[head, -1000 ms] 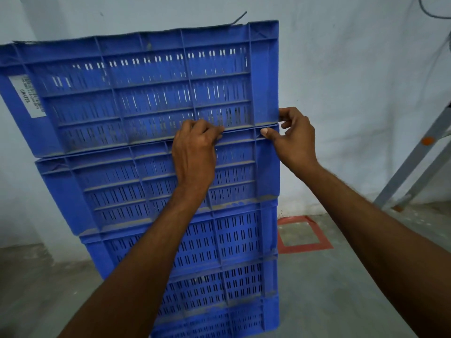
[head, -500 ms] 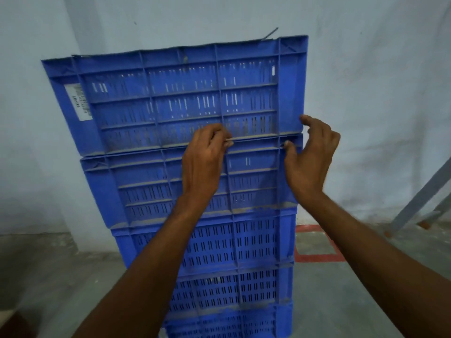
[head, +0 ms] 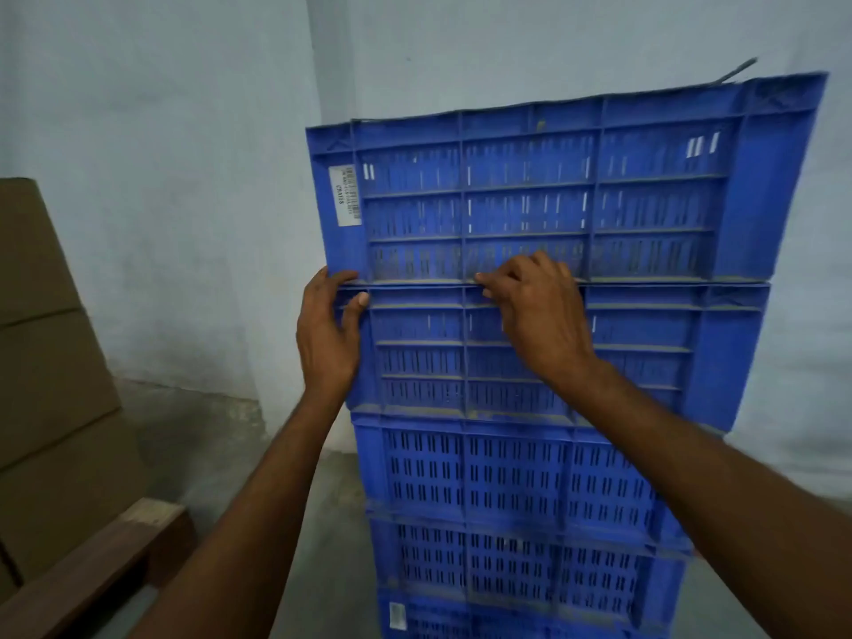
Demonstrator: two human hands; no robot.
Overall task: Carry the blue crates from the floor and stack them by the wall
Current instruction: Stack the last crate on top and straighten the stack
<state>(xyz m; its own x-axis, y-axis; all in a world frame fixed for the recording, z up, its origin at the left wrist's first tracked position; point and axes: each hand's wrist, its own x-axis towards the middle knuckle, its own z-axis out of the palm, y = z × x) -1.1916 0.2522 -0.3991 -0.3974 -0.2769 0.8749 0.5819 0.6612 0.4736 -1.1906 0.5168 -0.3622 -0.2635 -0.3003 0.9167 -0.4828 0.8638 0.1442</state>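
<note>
A tall stack of blue slotted crates (head: 507, 477) stands against the pale wall. The top blue crate (head: 645, 200) carries a white label near its left edge and sits shifted to the right of the crate below. My left hand (head: 329, 334) wraps the stack's left corner at the seam under the top crate, thumb on the front. My right hand (head: 539, 315) is at the middle of the front, fingers curled into that same seam.
Brown cardboard boxes (head: 46, 362) stand on a wooden pallet (head: 106, 569) at the left. A strip of grey concrete floor (head: 207, 445) lies between them and the stack. The wall (head: 184, 177) has a corner just behind the stack's left side.
Both hands slid left along the seam: the left from the middle to the left corner, the right from the right corner to the middle. My view turned left, bringing the boxes in.
</note>
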